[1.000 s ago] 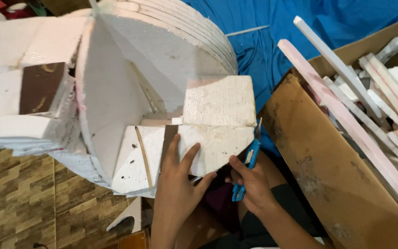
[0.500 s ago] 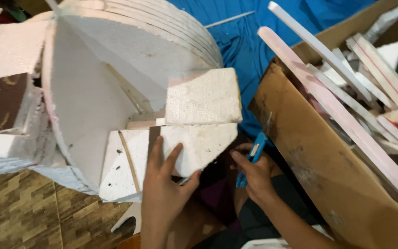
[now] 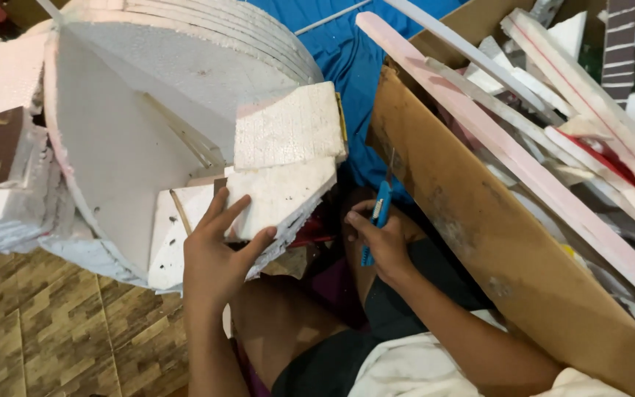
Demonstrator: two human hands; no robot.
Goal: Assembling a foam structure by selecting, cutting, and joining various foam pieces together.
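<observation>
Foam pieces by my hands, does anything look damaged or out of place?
Yes. The white foam slab under the left hand has a ragged, crumbling lower edge, and a squarish foam piece lies askew on top of it.

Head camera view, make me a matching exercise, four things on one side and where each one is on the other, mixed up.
Things:
1. left hand
2. blue utility knife
3. cardboard box
4. blue cloth

Places:
A. at the right, filled with long foam strips
B. flat on the white foam piece
C. gripped in the right hand
D. at the top, behind the round foam stack

Pairs: 1-B, 2-C, 3-A, 4-D
</observation>
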